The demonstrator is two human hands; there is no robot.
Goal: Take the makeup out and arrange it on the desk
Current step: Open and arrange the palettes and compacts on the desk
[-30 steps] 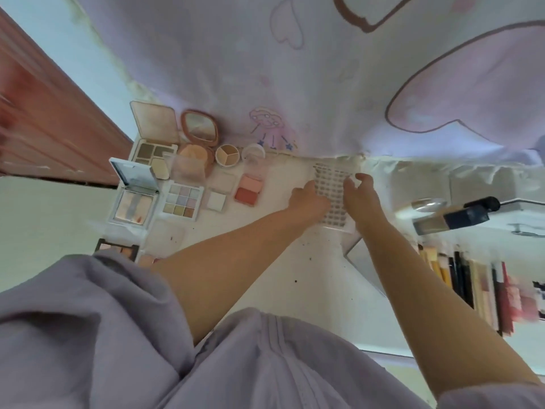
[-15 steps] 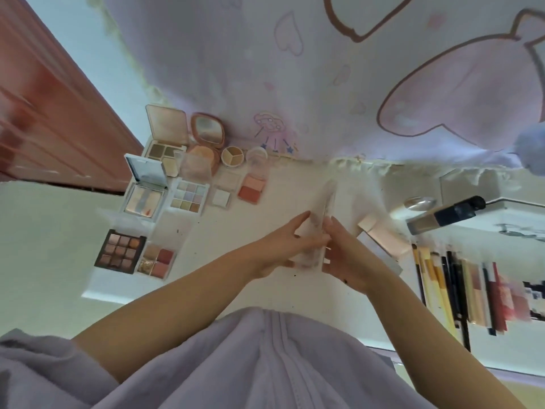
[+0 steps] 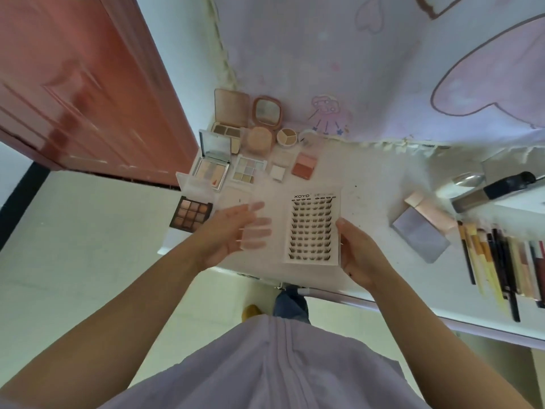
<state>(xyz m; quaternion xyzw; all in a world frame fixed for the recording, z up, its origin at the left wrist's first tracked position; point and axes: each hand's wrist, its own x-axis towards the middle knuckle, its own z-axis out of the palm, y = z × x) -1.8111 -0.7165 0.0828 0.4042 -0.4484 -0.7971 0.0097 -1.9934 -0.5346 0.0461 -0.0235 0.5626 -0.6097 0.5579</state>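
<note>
A tray of false lash clusters (image 3: 312, 228), marked XOYO at its top edge and filled with rows of dark lashes, was held over the white surface (image 3: 371, 184) near its front edge. It was gripped along its right side by the right hand (image 3: 358, 255), the thumb laid on the edge and the other fingers curled beneath. A clear plastic lid (image 3: 256, 216) was held by the left hand (image 3: 228, 234) just left of the tray; the fingers (image 3: 259, 222) were seen through the plastic, nearly straight behind it, and how the lid was pinched could not be told.

Opened containers were grouped at the far left of the surface. Nine brown and copper pans were carried in a dark eyeshadow palette (image 3: 191, 213); pale pans in a clear nine-pan palette (image 3: 248, 169); two pink-red shades in a blush compact (image 3: 303, 167); three beige wedges in a round concealer pot (image 3: 286, 137). A mirrored highlighter compact (image 3: 213, 165) and a round pink compact (image 3: 265, 119) stood open behind.

To the right, a row of brushes and pencils (image 3: 501, 261) was laid side by side, near a grey flat case (image 3: 420, 239) and a foundation bottle (image 3: 489, 191).
</note>
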